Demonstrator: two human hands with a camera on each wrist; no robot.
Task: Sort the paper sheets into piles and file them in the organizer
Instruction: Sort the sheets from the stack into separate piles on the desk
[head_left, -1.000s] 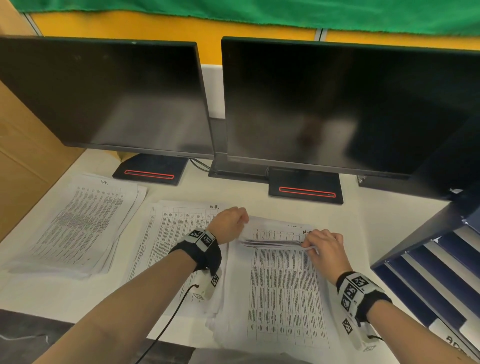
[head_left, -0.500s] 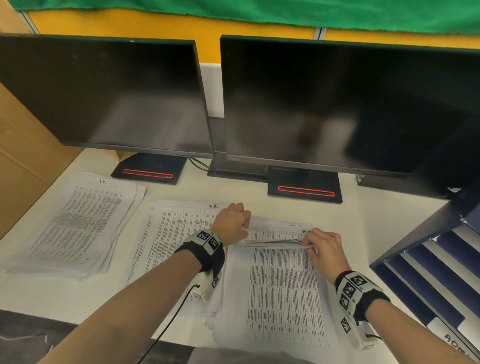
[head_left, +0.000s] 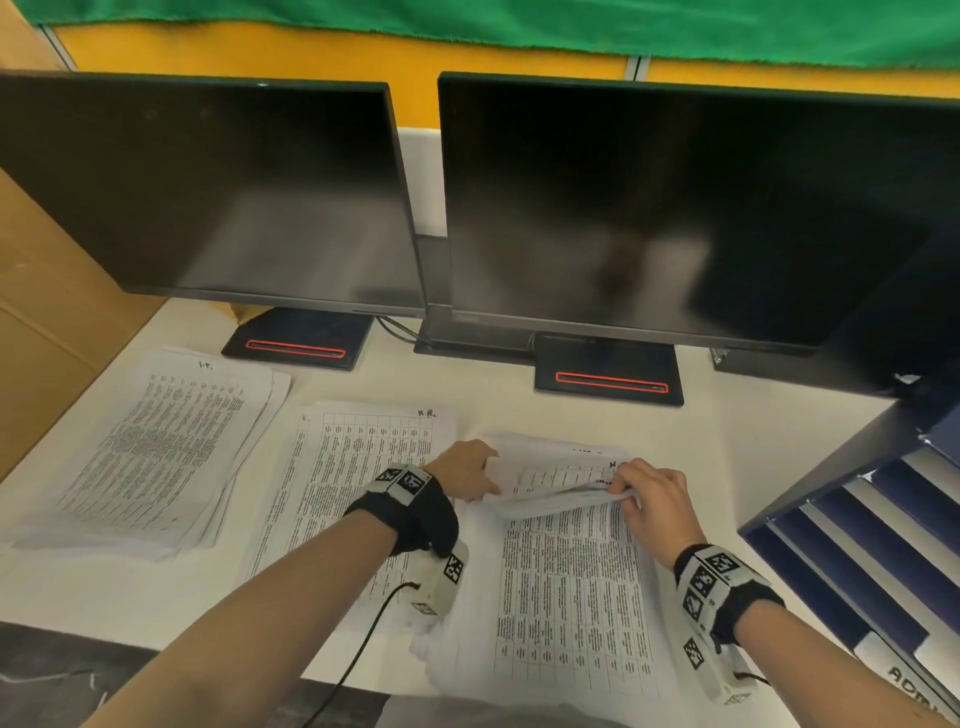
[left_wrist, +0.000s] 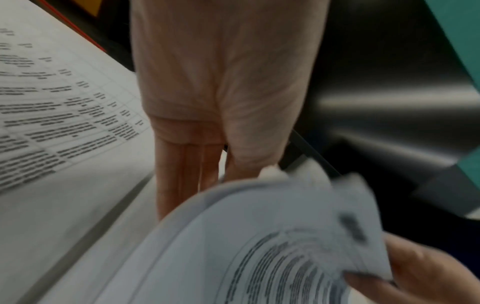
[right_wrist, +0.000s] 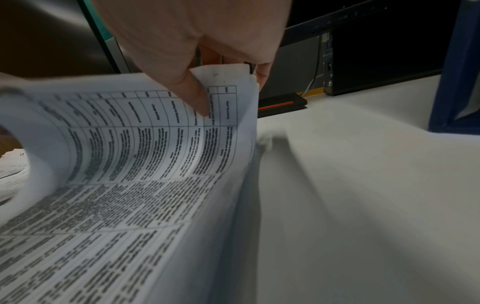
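Three piles of printed sheets lie on the white desk: a left pile (head_left: 156, 447), a middle pile (head_left: 343, 478) and a right pile (head_left: 566, 587). The top end of several sheets (head_left: 556, 496) of the right pile is lifted and curled back. My right hand (head_left: 649, 499) pinches their right corner (right_wrist: 226, 98), thumb on the printed table. My left hand (head_left: 467, 470) holds their left edge (left_wrist: 272, 205), fingers straight behind the paper. The blue organizer (head_left: 857, 525) stands at the right edge of the desk.
Two dark monitors (head_left: 649, 208) on black stands (head_left: 608, 374) fill the back of the desk. A brown board (head_left: 47, 322) walls off the left side. A cable runs from my left wristband over the desk's front edge.
The lifted sheets have risen and curled back further. Both hands stayed at the pile's top end, and my left hand's fingers have spread a little along the left edge.
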